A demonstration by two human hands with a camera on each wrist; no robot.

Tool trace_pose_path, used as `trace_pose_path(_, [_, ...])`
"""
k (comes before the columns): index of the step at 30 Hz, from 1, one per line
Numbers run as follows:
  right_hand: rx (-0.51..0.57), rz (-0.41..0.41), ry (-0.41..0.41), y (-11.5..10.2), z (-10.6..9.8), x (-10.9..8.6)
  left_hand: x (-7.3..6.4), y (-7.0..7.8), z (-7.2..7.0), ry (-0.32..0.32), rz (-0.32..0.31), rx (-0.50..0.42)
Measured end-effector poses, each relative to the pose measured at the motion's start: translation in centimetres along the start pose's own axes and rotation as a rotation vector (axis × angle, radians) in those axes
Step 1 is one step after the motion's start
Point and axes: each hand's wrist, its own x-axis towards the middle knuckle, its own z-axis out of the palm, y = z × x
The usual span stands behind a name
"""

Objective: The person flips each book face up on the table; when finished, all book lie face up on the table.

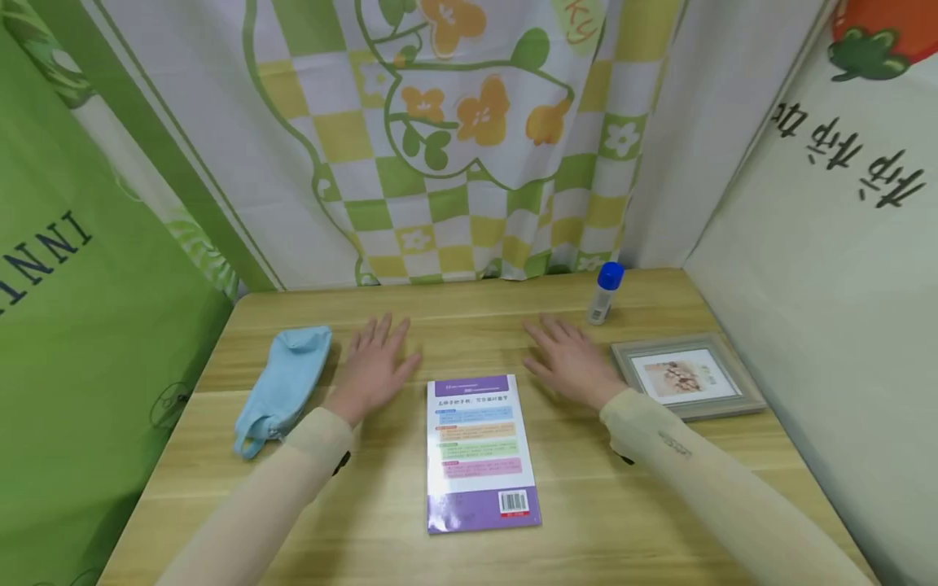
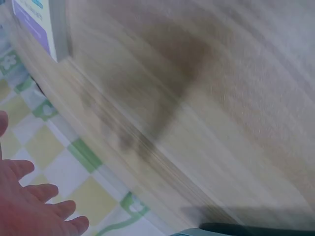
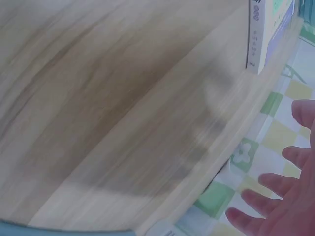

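Observation:
In the head view a purple and white book (image 1: pixel 479 456) lies on the wooden table, a barcode at its lower right corner. My left hand (image 1: pixel 372 366) is spread palm down over the table, between the book and a light blue fabric pouch (image 1: pixel 286 382). On the other side, my right hand (image 1: pixel 572 364) has its fingers spread too, between the book and a grey picture frame (image 1: pixel 689 376). Beyond the right hand stands a glue stick (image 1: pixel 604 295) with a blue cap. Both wrist views show straight fingers holding nothing, with the book's edge near the top.
Behind the wooden table (image 1: pixel 469 325) hangs a checked green and yellow curtain (image 1: pixel 469 203). A green cloth (image 1: pixel 88 342) borders the left side, and a white cloth (image 1: pixel 828 268) with printed characters borders the right.

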Motion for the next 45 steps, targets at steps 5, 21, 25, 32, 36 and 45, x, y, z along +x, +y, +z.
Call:
trace_pose_path(5, [0.094,-0.022,-0.007,-1.2,0.2,0.8,-1.5,0.9,0.0,0.03,0.04,-0.003])
trace_pose_path(21, [0.059,-0.066,-0.105,-4.2,2.1,2.8,-9.0,5.0,3.2,0.009,0.159,-0.027])
trace_pose_path(25, [0.035,-0.097,-0.107,-4.8,2.6,2.9,-11.9,6.4,4.6,0.003,0.23,-0.02])
trace_pose_path(32, [0.037,-0.109,-0.128,-5.1,3.0,2.7,-15.7,7.7,5.6,0.034,0.331,0.054])
trace_pose_path(36, [0.041,-0.111,-0.125,-5.0,3.2,2.6,-17.1,7.9,5.9,-0.005,0.363,0.112])
trace_pose_path(45, [0.026,-0.119,-0.125,-5.0,3.2,2.6,-17.9,7.2,6.9,0.072,0.423,0.205])
